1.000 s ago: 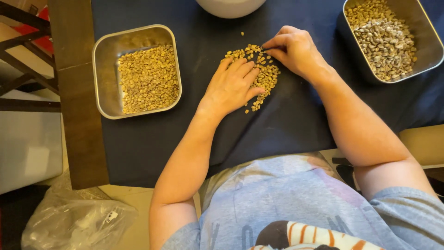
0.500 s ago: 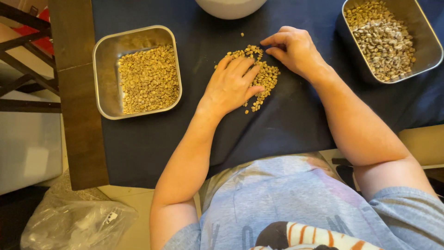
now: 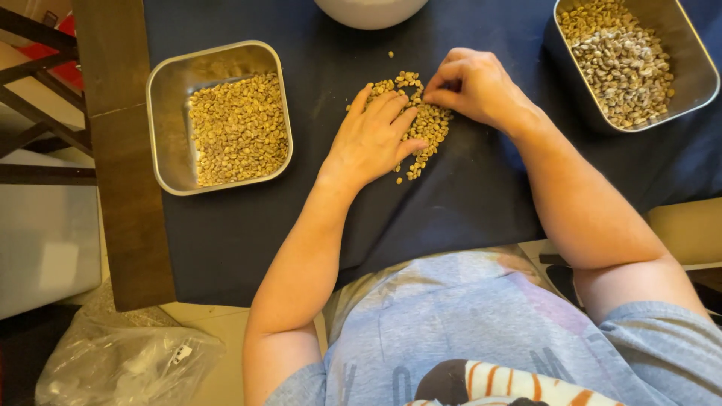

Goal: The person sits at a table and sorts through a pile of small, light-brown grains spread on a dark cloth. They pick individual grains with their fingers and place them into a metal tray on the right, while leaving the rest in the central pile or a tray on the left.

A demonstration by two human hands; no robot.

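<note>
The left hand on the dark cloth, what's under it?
Small yellow-green beans spill out beside the left hand, lying flat on the dark blue cloth. How many lie beneath the palm is hidden.

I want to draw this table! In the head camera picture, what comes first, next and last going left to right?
Wooden table edge → left metal tray of yellowish beans → left hand → loose bean pile → right hand → right metal tray of mixed beans.

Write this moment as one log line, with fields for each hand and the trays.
left hand: flat on loose pile of pale beans | right hand: pinching at pile | square metal trays: hold beans, untouched
</note>
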